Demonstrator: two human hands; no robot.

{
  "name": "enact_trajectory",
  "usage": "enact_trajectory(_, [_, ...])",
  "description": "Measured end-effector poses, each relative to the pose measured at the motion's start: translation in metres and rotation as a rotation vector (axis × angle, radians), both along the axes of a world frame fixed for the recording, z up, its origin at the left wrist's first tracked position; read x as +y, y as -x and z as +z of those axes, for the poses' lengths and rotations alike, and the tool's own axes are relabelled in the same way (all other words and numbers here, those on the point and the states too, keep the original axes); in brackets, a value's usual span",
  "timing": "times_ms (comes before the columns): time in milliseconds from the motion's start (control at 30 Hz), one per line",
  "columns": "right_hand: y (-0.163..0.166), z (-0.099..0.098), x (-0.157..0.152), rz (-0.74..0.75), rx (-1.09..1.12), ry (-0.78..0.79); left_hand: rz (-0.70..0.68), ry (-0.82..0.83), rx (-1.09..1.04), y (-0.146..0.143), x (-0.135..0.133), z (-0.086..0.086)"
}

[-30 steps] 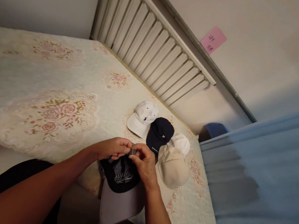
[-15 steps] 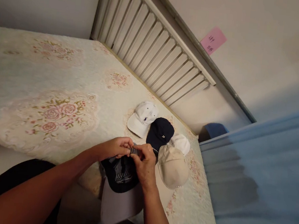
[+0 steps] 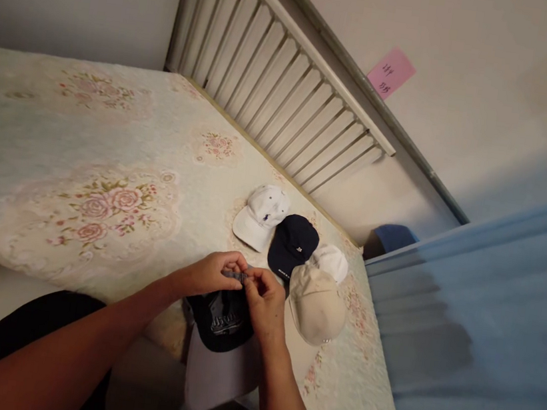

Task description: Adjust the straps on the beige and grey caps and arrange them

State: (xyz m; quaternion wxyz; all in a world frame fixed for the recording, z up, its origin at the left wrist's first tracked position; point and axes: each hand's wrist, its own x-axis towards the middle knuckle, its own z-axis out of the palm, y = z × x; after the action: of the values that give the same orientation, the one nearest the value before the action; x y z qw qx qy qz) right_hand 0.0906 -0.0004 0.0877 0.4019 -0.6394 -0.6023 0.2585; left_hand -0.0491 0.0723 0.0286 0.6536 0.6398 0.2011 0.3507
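Nearly closed, both hands [image 3: 208, 274] [image 3: 267, 305] pinch a gray-brimmed cap [image 3: 224, 326] by its strap [image 3: 233, 274].

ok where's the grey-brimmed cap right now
In the head view, the grey-brimmed cap is at the bottom, just left of centre, below both hands, which hold its strap; the beige cap is to its right.

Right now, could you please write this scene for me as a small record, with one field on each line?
Left hand: pinching the strap of a cap
Right hand: pinching the same strap, beside the left hand
Held cap: dark inside showing, visor toward the bottom of the picture
Other caps: white cap, navy cap, second white cap, beige cap, close together
Surface: flowered cloth
Background: radiator, pink note, blue curtain
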Motion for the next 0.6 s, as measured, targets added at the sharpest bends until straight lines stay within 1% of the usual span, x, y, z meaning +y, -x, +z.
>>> enact_trajectory(67, [0.000, -0.004, 0.001, -0.040, 0.028, 0.035, 0.047, -0.065, 0.052, -0.002, -0.004, 0.002])
enact_trajectory(167, [0.001, -0.009, 0.003, -0.068, 0.056, 0.066, 0.155, -0.186, 0.139, -0.003, -0.010, 0.007])
enact_trajectory(300, [0.002, -0.007, 0.004, -0.091, 0.064, 0.070, 0.262, -0.297, 0.200, -0.006, -0.015, 0.009])
enact_trajectory(367, [0.000, -0.005, 0.004, -0.102, 0.066, 0.066, 0.281, -0.316, 0.193, -0.007, -0.015, 0.007])
enact_trajectory(500, [-0.009, 0.000, 0.006, -0.154, 0.092, 0.059, 0.264, -0.284, 0.172, -0.007, -0.013, 0.002])
enact_trajectory(600, [-0.017, 0.000, 0.006, -0.185, 0.097, 0.044, 0.273, -0.281, 0.191, -0.006, -0.012, 0.001])
